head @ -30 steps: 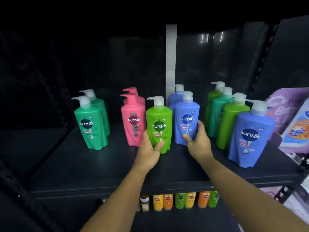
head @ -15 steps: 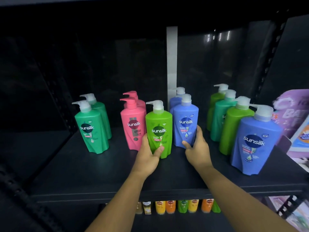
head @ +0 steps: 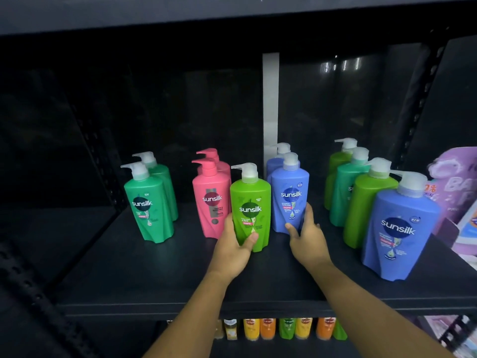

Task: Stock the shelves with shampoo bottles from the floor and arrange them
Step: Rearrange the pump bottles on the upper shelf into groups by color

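Left grip (head: pixel 233 250): I clasp the glossy, waisted lime bottle (head: pixel 249 202), upright mid-way along the matte shelf (head: pixel 129 277).
Right grip (head: pixel 308 237): I hold the smooth blue bottle (head: pixel 289 192) low, just beside.

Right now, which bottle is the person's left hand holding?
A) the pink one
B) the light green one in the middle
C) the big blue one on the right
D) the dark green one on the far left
B: the left hand grips the light green bottle, while the right hand holds the blue bottle beside it.
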